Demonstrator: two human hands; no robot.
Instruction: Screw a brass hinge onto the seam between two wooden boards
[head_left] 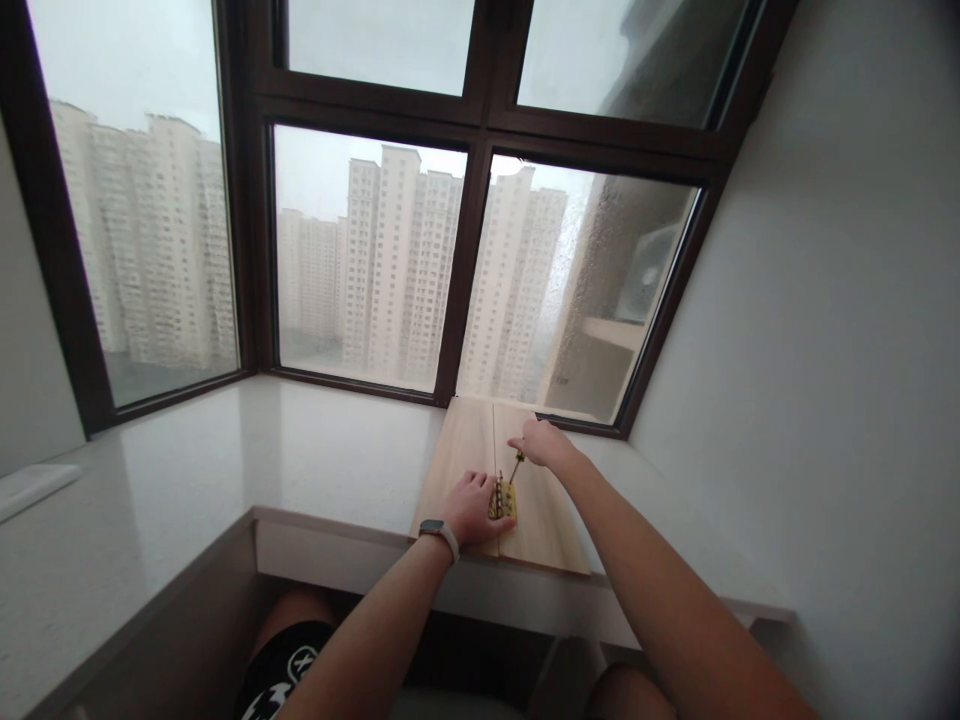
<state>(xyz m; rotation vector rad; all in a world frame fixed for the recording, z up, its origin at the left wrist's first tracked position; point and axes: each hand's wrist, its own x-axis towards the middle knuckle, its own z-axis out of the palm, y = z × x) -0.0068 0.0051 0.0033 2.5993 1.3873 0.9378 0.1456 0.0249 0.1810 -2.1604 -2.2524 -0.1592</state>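
Observation:
Two light wooden boards lie side by side on the white sill, the left board [459,450] and the right board [544,535], with a narrow seam between them. A small brass-coloured hinge [505,503] with several holes rests across or close to the seam. My left hand [474,508] is pressed around the hinge's left and near edges, thumb along the near side. Closed around a screwdriver's handle, my right hand [543,442] sits above the far end of the hinge. The screwdriver [514,469] slants down, its tip at the hinge. Whether a screw is under it is too small to tell.
Dark-framed windows [454,290] rise behind the sill [330,450], and a white wall [810,350] stands at the right. A flat white object [37,487] lies far left. The sill's front edge drops to a recess with my legs below.

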